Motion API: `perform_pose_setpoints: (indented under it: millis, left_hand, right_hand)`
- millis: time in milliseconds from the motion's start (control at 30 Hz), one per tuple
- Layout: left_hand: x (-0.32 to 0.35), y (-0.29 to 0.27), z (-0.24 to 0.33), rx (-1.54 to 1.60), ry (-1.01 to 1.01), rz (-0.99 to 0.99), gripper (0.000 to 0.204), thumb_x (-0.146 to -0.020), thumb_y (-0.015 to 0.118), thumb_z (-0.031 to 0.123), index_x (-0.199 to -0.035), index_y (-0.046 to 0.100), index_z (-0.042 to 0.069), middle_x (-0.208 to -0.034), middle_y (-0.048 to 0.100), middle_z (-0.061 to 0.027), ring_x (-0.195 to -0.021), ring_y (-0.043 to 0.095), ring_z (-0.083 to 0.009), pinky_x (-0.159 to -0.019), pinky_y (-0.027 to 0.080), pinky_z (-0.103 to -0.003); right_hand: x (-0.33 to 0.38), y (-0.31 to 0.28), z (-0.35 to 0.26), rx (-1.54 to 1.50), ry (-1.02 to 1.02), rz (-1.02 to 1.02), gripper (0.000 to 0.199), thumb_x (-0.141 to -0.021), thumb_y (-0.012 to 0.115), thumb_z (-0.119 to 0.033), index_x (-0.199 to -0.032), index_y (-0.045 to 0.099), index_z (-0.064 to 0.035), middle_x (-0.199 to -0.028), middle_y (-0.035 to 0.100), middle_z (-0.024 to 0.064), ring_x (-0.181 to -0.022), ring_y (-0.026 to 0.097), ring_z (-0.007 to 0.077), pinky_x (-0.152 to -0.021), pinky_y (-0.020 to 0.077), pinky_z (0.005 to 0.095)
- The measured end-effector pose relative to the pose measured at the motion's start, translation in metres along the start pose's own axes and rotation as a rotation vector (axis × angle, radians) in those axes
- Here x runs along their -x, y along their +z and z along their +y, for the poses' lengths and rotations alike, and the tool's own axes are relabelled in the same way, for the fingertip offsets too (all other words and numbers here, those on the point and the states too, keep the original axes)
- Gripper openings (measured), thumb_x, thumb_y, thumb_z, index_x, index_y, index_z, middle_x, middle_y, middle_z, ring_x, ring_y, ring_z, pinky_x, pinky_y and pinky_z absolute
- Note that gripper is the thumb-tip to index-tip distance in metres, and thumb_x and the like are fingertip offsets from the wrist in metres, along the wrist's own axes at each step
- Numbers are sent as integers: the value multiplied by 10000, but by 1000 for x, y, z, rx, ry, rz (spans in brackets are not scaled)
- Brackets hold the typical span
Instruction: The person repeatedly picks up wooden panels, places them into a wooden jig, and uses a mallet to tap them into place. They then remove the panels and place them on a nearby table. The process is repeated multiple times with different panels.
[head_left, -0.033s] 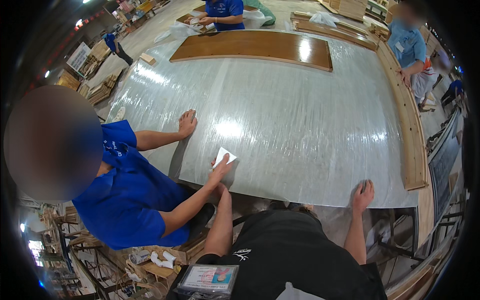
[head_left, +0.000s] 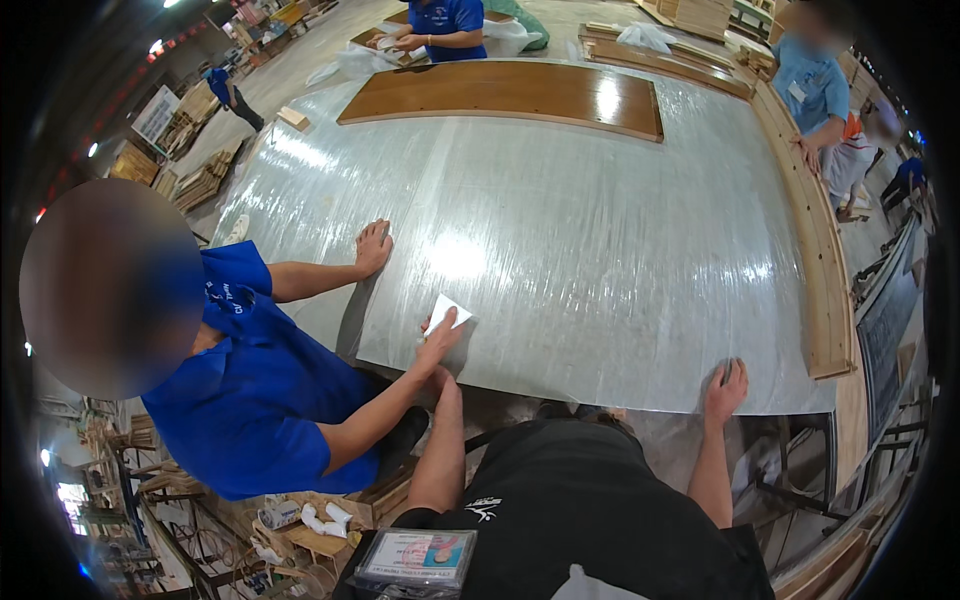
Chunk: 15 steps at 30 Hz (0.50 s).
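Observation:
A wide tabletop (head_left: 600,250) wrapped in clear plastic film stretches in front of me. At its near right edge my right hand (head_left: 726,392) rests on the film, fingers laid over the edge and holding nothing. My left hand (head_left: 441,380) is at the near left edge, mostly covered by a co-worker's wrist; its fingers are hidden. Just beyond it, the co-worker's hand (head_left: 438,338) holds a folded white sheet (head_left: 446,314) against the film. That person's other hand (head_left: 374,248) presses on the tabletop farther left.
A brown wooden panel (head_left: 500,98) lies across the far side. Along the right edge runs a long pale wooden beam (head_left: 815,240), with another person's hand (head_left: 806,152) on it. A small wood block (head_left: 294,118) sits at the far left corner. The co-worker in blue (head_left: 270,400) stands close on my left.
The co-worker's head at the left has shifted slightly to the right. My hands and the white sheet stay where they were.

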<state>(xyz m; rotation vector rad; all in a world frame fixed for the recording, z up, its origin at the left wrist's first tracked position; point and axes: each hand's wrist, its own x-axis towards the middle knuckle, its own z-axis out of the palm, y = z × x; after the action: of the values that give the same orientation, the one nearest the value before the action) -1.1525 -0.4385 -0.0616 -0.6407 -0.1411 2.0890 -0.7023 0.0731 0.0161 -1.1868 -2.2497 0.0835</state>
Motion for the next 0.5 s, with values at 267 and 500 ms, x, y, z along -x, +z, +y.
perform_pose_setpoints:
  millis: [267, 500]
  left_hand:
    - [2, 10, -2, -1312, 261, 213, 454, -1064, 511, 427, -1264, 537, 20, -871, 560, -24, -686, 544, -151, -602, 481, -297]
    - [7, 9, 6, -1636, 390, 263, 470, -1069, 508, 432, -1235, 565, -3, -838, 548, -11, -664, 527, -147, -604, 470, -285]
  right_hand:
    - [9, 11, 19, -58, 11, 14, 370, -933, 645, -191, -1250, 627, 0, -1356, 591, 199, -1278, 534, 376, -1083, 396, 492]
    - [0, 1, -1, -62, 80, 50, 369, -898, 664, -172, -1240, 631, -36, -1345, 595, 151, -1263, 536, 342, -1078, 391, 476]
